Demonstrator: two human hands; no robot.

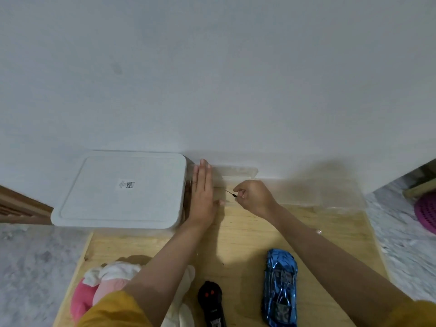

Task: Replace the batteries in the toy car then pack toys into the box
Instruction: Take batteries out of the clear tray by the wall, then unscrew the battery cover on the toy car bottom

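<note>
Blue toy car (280,287) and black remote (212,303) nearest, untouched on table (247,239). Left hand (203,197) flat, fingers straight, against lidded box (122,190); right hand (253,194) pinching small screwdriver (230,193) by clear tray (238,173). Risk: thin tool slipping from that light pinch.

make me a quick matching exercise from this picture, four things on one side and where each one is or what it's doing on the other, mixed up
Column one:
1. blue toy car
2. black remote control
3. left hand
4. right hand

Column two:
A. flat, fingers straight, beside the lidded white box
B. pinching a small thin tool
C. near edge of the wooden table, between the plush toy and the car
D. on the table under the right forearm

Pairs: 1-D, 2-C, 3-A, 4-B
</note>
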